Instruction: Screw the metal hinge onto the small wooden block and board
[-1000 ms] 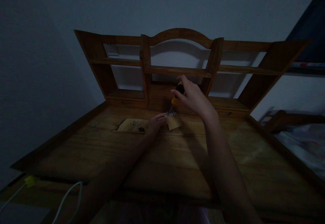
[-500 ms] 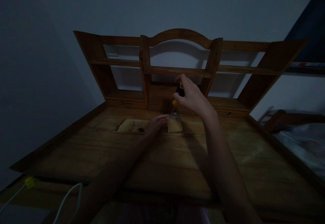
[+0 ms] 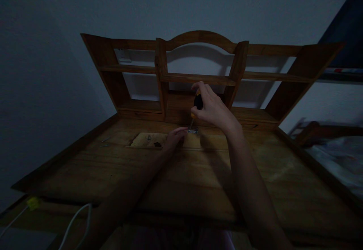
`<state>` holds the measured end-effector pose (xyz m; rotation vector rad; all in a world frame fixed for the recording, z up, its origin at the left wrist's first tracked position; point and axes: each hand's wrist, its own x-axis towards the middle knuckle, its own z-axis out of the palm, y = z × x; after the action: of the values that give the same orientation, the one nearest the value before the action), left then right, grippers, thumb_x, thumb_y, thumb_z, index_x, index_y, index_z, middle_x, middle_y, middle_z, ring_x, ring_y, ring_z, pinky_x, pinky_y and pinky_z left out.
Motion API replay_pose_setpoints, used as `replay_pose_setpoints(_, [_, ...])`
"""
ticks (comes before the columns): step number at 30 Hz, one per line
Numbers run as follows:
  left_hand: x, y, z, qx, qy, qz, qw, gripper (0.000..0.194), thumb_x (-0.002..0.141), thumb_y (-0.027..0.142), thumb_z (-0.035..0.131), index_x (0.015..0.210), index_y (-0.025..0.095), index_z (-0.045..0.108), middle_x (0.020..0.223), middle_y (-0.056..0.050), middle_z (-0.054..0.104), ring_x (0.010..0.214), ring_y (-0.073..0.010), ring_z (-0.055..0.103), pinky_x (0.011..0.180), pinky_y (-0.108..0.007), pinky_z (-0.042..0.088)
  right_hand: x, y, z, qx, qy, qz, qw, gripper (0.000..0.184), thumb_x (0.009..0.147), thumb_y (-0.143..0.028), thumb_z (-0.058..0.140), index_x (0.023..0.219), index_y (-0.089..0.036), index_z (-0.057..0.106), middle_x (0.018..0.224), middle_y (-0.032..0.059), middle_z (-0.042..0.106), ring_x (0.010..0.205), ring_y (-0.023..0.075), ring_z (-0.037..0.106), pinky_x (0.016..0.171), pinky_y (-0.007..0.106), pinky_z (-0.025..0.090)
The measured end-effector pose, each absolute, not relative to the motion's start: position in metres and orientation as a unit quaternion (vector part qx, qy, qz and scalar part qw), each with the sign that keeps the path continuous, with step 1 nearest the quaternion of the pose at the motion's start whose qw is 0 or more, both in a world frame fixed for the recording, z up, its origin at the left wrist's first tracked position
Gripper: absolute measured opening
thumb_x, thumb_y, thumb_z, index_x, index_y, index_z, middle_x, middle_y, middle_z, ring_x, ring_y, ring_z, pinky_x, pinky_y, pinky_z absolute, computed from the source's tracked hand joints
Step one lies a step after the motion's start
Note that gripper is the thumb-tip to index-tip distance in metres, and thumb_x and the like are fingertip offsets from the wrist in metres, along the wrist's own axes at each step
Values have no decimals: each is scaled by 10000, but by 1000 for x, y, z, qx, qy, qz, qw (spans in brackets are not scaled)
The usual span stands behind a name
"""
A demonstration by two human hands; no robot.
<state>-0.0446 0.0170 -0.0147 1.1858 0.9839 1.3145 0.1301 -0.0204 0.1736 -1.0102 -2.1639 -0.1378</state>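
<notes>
My right hand (image 3: 212, 108) grips a screwdriver (image 3: 198, 102) by its black and yellow handle. The thin shaft points down, its tip at a small silver metal hinge (image 3: 193, 131). That hinge lies along the far edge of a small pale wooden board (image 3: 192, 141). My left hand (image 3: 173, 137) is low on the desk, fingers closed at the left side of the board, fingertips touching the hinge's left end. Its thumb is mostly hidden. The wooden desktop (image 3: 159, 174) beneath has a long recess with a rough, pale patch (image 3: 146, 139) left of my hand.
A wooden shelf unit (image 3: 198, 78) stands along the back against the wall. Small thin metal pieces (image 3: 105, 139) lie at the left of the desktop. A white cable (image 3: 74, 219) and a yellow object (image 3: 33, 203) are at the front left. The room is dim.
The small board and hinge have shifted slightly left and the hinge's tilt looks different. My right hand and the screwdriver moved a little left with them. My left hand stays at the board.
</notes>
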Motion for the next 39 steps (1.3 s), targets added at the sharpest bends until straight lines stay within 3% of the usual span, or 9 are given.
replay_pose_setpoints(6, [-45,17,-16,510,431,551,502,386,745,366,741,1083,178,749,1052,-82,760,928,-234,691,846,-349,518,135,-11,172,-395,-835,-56,379,516,832,-198,613,1312,-262,433,1231,96,552,1157,323,557,937,527,483])
replay_pose_setpoints(13, [-42,18,-14,479,428,566,516,461,698,369,791,1109,172,725,1050,-101,753,896,-230,709,813,-362,555,132,-15,170,-372,-839,-56,393,587,811,-124,559,1359,-267,406,1264,108,501,1160,318,559,898,482,515])
replay_pose_setpoints(18, [-42,17,-13,481,416,568,523,650,710,368,791,1304,175,612,964,-83,762,821,-214,716,736,-325,565,131,-14,168,-372,-840,-58,392,609,798,-129,588,1364,-259,406,1287,124,486,1169,325,560,870,438,524])
replay_pose_setpoints(22, [-40,13,-10,493,394,567,530,771,726,357,792,1422,198,501,893,-59,767,784,-203,716,707,-306,566,136,-8,167,-381,-832,-71,397,536,841,-213,630,1333,-267,425,1228,99,516,1129,314,572,900,486,514])
replay_pose_setpoints(27, [-40,12,-10,502,393,570,519,738,739,340,770,1413,191,509,869,-42,757,762,-184,702,678,-278,557,141,-5,169,-384,-835,-70,387,477,860,-193,598,1306,-257,443,1215,99,508,1162,315,548,927,520,500])
replay_pose_setpoints(33, [-42,17,-15,488,426,584,489,663,735,303,741,1355,161,555,807,-29,732,689,-152,664,628,-240,520,135,-10,170,-361,-854,-46,371,543,808,-136,602,1316,-248,447,1258,105,505,1184,309,549,934,473,511])
replay_pose_setpoints(39, [-43,17,-15,486,436,588,478,657,730,293,733,1350,169,555,821,-31,737,705,-162,669,639,-247,514,133,-11,167,-377,-845,-40,376,526,841,-254,667,1317,-251,444,1239,106,548,1161,330,570,954,535,487])
